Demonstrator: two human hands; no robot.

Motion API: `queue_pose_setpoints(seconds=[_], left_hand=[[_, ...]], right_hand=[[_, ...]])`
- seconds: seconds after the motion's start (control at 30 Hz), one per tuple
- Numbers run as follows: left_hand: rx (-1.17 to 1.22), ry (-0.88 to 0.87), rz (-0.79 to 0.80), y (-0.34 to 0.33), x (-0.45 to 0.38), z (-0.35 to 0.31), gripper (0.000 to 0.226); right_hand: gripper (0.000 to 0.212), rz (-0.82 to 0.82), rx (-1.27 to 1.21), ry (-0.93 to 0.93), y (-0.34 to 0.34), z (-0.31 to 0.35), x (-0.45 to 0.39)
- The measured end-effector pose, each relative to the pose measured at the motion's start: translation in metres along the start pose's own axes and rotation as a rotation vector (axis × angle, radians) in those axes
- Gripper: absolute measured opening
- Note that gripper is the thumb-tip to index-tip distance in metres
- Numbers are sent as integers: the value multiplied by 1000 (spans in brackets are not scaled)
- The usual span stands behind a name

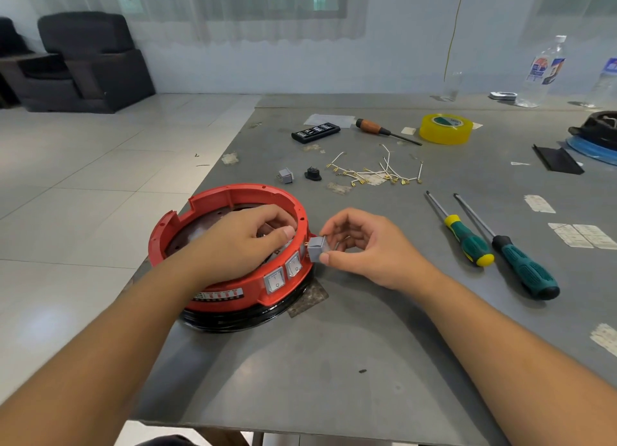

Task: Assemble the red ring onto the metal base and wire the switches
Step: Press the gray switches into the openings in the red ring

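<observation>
Head view, right hand point(364, 245) grip pinching grey switch point(316, 247) beside red ring point(213, 198), left hand point(240, 242) fingers curled inside, hold unclear, screwdrivers point(500, 245) near.

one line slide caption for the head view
Right hand pinches a grey rocker switch beside the red plastic ring; left hand reaches inside.

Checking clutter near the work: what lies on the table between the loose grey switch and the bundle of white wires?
In the head view, a small black socket lies between the loose grey switch and the white wires.

Two mounted switches point(283, 273) show "I" and "O" marks; other labels unreadable
</observation>
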State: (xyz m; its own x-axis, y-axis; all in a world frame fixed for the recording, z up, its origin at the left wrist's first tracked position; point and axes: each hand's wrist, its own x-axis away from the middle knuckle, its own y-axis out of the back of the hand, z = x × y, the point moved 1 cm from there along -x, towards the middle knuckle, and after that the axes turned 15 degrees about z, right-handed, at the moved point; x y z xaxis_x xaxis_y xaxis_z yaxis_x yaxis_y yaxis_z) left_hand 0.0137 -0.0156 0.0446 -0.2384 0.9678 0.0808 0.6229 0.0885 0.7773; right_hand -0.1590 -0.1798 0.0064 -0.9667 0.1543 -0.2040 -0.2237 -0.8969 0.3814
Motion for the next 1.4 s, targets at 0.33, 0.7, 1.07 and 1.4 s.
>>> queue_pose_setpoints(seconds=[0.33, 0.7, 1.07, 1.4], left_hand=[[-14, 3, 50, -1, 2, -9, 22], [-43, -15, 53, -1, 2, -8, 23], [-12, -38, 67, -1, 0, -5, 21], [-185, -63, 67, -7, 4, -12, 41]], right_hand=[[30, -45, 47, 29, -8, -1, -2], [31, -38, 55, 24, -12, 0, -2], [25, -24, -106, 32, -11, -2, -3], [22, -72, -136, 33, -11, -7, -8]])
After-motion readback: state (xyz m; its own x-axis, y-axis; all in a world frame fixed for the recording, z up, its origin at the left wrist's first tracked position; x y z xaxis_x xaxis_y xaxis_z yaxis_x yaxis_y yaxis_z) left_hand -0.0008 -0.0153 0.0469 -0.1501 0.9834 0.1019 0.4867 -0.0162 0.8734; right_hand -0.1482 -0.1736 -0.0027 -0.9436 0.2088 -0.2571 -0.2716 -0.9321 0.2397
